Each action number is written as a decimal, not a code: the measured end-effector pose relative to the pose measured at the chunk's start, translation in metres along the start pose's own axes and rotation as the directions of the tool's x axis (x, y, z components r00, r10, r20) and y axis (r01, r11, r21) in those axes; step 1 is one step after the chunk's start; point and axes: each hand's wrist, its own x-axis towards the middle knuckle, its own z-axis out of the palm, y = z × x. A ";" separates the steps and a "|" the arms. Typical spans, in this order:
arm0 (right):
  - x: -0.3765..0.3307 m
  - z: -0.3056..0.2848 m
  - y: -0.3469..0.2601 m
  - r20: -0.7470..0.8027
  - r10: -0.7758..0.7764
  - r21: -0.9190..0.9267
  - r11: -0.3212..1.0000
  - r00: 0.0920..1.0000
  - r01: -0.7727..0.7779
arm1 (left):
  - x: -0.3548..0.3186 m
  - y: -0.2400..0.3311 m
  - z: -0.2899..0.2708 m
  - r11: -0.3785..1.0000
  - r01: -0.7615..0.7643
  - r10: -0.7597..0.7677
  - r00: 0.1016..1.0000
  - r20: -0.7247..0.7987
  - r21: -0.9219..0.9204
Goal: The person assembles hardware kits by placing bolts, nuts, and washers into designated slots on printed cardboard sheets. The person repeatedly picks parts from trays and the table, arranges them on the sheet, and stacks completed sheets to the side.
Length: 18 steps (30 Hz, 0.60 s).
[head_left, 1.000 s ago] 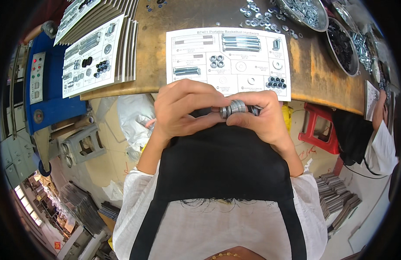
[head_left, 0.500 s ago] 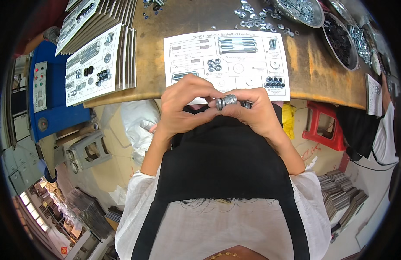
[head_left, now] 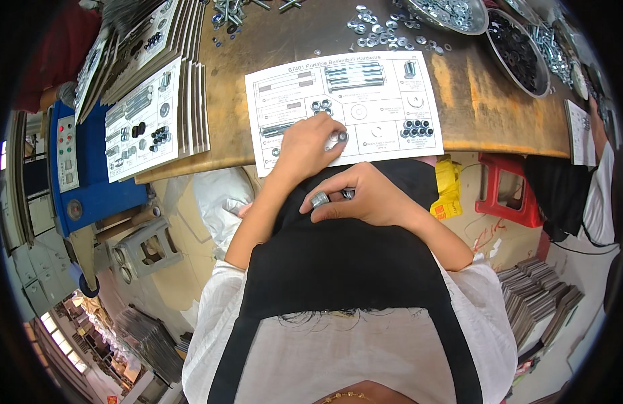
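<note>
Along the left of the counter [head_left: 459, 101], a pile of printed boards [head_left: 150, 121] juts past the front edge; an arm swung wide might catch it. Next comes the left hand [head_left: 318, 145], pinching a couple of metal rings [head_left: 343, 137] at a white sheet [head_left: 385, 111]; I can't tell whether they touch it. A light, level pinch would probably stop them slipping apart. Nearer the body, the right hand [head_left: 368, 195] grips a column of washers [head_left: 319, 200] between thumb and fingers, off the counter's edge, so a snug hold seems wise. Loose washers [head_left: 375, 29] lie beyond the sheet; rightward, the wood before the steel bowls [head_left: 469, 34] looks roomiest.
</note>
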 end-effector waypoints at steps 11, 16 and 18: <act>-0.010 -0.010 0.008 -0.073 0.015 -0.058 0.998 0.997 -0.019 | 0.012 -0.004 0.022 0.998 -0.025 0.023 0.999 0.023 0.053; -0.011 -0.008 0.005 -0.148 0.014 0.040 0.999 0.989 -0.008 | 0.009 0.004 -0.001 0.983 0.101 -0.086 0.991 0.100 -0.154; -0.011 -0.010 0.001 -0.200 0.005 0.055 0.998 0.980 0.006 | 0.004 0.011 -0.026 0.930 0.137 -0.129 0.991 0.047 -0.342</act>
